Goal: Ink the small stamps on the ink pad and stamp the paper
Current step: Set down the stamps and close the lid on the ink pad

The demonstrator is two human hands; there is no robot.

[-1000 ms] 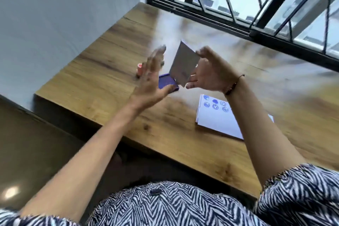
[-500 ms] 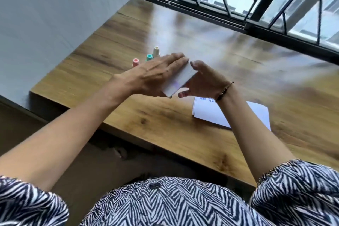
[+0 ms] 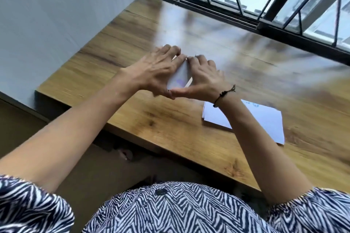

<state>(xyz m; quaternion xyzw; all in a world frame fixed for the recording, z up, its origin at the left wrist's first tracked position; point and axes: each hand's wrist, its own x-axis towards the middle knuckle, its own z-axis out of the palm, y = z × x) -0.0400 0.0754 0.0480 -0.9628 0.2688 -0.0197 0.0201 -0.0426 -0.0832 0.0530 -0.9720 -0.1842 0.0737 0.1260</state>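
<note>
Both hands rest on the white ink pad case (image 3: 180,78), which lies closed on the wooden table (image 3: 132,47); a purple smudge shows on its lid. My left hand (image 3: 157,71) lies flat over its left side, fingers spread across the lid. My right hand (image 3: 203,79) holds its right side, with the thumb along the near edge. The small stamps are hidden behind my hands. The white paper (image 3: 265,119) lies to the right, partly under my right forearm, with blue stamp prints near its far edge.
A grey wall (image 3: 56,15) runs along the table's left side. A black-framed window with bars (image 3: 265,2) closes off the far edge. The table's near edge is just in front of my striped top.
One second ago my right hand held the white lid raised above the purple pad. The lid came down, and both hands now press it shut; the stamps seen half a second ago are now covered.
</note>
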